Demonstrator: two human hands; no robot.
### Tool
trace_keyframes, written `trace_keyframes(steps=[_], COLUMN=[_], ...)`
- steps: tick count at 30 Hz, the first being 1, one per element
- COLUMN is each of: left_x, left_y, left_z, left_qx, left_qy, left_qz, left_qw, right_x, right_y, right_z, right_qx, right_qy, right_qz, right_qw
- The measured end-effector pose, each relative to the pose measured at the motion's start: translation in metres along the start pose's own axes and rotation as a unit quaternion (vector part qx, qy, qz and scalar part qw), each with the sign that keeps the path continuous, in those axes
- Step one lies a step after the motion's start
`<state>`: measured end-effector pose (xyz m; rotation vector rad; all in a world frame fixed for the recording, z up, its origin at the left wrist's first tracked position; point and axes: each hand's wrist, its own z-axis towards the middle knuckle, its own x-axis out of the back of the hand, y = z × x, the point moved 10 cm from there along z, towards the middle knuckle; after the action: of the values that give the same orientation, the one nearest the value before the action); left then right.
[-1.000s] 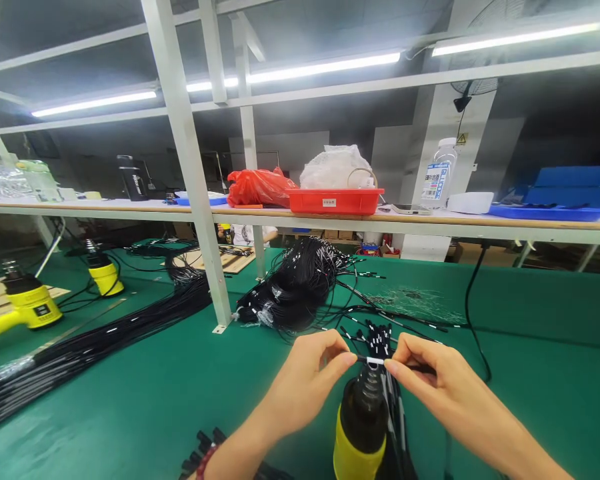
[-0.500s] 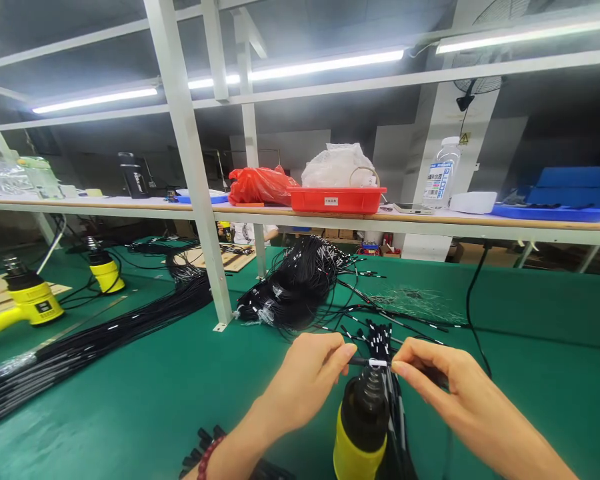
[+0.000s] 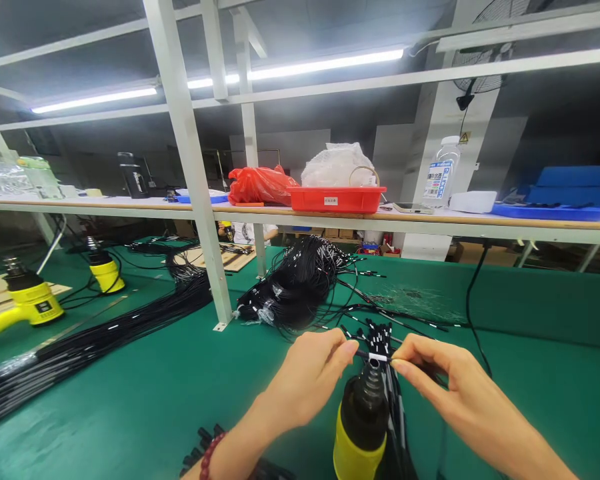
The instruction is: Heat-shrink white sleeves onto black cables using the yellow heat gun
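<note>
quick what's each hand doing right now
Left hand: closed, pinching a thin black cable with a white band.
Right hand: closed, pinching the cable on the band's other side.

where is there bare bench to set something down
Bare green bench lies between the long cable bundle and the left hand, and right of the hanging black cord. Around the nearest heat gun it is crowded with cables.

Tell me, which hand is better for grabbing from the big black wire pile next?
Probably the left hand: the wire pile lies just beyond it, while the right hand is farther off. Both hands pinch a black wire with a white band, though.
</note>
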<state>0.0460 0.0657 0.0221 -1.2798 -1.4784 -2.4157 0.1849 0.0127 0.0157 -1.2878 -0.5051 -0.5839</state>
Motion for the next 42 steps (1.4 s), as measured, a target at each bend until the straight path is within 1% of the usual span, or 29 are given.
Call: trace_keyframes(steps=[3,6,11,17,22,26,28,32,36,42], left_x=[-0.005,-0.003,0.0,0.004,0.004,0.006,0.007,0.011,0.014,0.014], left_y=[-0.003,-0.003,0.002,0.005,0.001,0.001,0.002,0.002,-0.001,0.0], left_z=[0.001,0.002,0.001,0.0,0.001,0.001,0.001,0.001,0.001,0.002], left_qx=[-0.002,-0.001,-0.018,-0.025,-0.005,-0.005,-0.004,-0.012,-0.025,-0.032], left_qy=[-0.018,-0.009,0.001,0.021,0.016,0.026,0.032,0.053,0.075,0.074], left_qz=[-0.004,-0.025,-0.05,-0.078,-0.074,-0.094,-0.102,-0.117,-0.118,-0.102], left_qw=[1.0,1.0,0.999,0.996,0.997,0.995,0.994,0.992,0.99,0.991], right_x=[-0.001,-0.002,0.001,0.004,0.004,0.002,0.003,0.006,0.005,0.005], right_y=[0.0,0.002,0.003,0.0,-0.001,0.0,0.0,-0.001,-0.001,0.0], right_z=[0.0,-0.001,-0.001,0.002,0.002,0.0,0.0,0.001,0.002,0.002], right_qx=[0.002,-0.007,-0.013,-0.005,-0.011,-0.013,-0.014,-0.008,-0.004,-0.013], right_qy=[-0.01,-0.02,-0.009,0.019,0.023,0.017,0.023,0.044,0.046,0.044], right_qz=[0.0,-0.017,-0.05,-0.04,-0.033,-0.025,-0.022,-0.019,-0.009,-0.005], right_qw=[1.0,1.0,0.999,0.999,0.999,0.999,0.999,0.999,0.999,0.999])
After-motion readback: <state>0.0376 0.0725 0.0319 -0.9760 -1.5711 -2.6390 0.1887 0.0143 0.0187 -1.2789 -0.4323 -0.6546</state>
